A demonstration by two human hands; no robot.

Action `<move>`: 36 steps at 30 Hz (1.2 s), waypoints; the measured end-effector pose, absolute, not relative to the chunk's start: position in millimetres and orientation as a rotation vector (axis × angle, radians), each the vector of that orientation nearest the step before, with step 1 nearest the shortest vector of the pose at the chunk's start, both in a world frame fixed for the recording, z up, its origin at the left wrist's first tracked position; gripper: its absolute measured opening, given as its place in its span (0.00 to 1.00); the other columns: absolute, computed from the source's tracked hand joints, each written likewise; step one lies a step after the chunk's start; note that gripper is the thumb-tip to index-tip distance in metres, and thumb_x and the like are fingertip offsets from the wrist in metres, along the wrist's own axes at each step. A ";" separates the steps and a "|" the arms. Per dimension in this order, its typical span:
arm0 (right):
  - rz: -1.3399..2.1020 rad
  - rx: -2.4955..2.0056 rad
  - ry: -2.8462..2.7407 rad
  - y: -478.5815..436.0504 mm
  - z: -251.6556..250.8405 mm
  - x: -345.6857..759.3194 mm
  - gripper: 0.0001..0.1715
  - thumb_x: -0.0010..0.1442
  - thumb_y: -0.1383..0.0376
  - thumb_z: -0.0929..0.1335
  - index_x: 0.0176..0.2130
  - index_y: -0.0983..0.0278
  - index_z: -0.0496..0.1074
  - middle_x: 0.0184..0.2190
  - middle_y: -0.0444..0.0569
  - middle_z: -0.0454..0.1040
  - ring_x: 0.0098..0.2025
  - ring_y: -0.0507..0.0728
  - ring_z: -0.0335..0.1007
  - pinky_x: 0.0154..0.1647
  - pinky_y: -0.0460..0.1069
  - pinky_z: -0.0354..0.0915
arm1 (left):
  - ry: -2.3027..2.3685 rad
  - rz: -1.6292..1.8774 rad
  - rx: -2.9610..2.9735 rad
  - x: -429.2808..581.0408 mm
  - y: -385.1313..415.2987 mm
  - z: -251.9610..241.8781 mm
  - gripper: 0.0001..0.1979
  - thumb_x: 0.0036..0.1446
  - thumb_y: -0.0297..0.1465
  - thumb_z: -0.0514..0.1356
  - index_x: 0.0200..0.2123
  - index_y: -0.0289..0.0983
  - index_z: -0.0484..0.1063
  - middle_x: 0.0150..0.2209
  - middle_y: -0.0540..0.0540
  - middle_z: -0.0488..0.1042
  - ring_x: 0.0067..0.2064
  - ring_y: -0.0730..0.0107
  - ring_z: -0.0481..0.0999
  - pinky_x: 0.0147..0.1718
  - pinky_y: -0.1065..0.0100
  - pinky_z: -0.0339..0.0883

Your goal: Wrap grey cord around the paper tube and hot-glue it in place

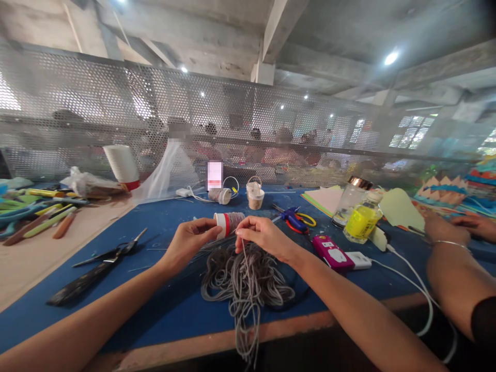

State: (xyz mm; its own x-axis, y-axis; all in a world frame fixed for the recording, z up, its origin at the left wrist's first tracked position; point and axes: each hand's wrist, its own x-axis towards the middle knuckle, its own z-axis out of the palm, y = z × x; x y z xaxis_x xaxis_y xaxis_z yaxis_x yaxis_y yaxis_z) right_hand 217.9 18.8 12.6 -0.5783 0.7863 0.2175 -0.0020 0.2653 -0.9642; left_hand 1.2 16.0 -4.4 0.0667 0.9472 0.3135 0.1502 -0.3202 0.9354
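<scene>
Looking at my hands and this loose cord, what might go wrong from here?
The pile of cord might tangle, since its loops lie over one another. Loops hanging past the table edge could catch and tug the pile down. If your right hand lets the strand go slack, the wraps on the cup in your left hand may loosen.

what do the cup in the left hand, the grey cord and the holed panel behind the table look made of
Cup: probably paper, matte, going by its dull white surface; plastic is possible.
Grey cord: seemingly textile, dull, its strands falling in limp loops; cotton or synthetic is unclear.
Panel: likely metal, grey with a faint sheen, punched with rows of small holes.
</scene>
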 end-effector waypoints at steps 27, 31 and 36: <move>0.850 -0.832 -1.923 21.0 10.3 216.2 0.11 0.63 0.56 0.66 0.38 0.61 0.70 0.27 0.41 0.70 0.23 0.48 0.64 0.27 0.45 0.63 | 1.011 1.204 1.554 3.9 13.5 -5.9 0.12 0.50 0.35 0.67 0.39 0.38 0.82 0.33 0.44 0.82 0.32 0.62 0.78 0.34 0.65 0.70; 0.807 -0.837 -1.921 21.1 10.8 216.4 0.11 0.63 0.56 0.66 0.38 0.61 0.70 0.26 0.41 0.69 0.24 0.49 0.65 0.27 0.45 0.63 | 1.004 1.197 1.533 3.9 12.7 -5.5 0.12 0.50 0.35 0.67 0.38 0.38 0.82 0.33 0.44 0.82 0.32 0.63 0.77 0.34 0.66 0.69; 0.813 -0.846 -1.909 21.9 10.5 216.9 0.11 0.63 0.55 0.65 0.39 0.61 0.69 0.26 0.41 0.69 0.24 0.49 0.66 0.28 0.45 0.63 | 0.978 1.202 1.503 4.5 12.2 -4.0 0.12 0.48 0.34 0.69 0.37 0.37 0.82 0.33 0.44 0.82 0.32 0.63 0.77 0.33 0.67 0.69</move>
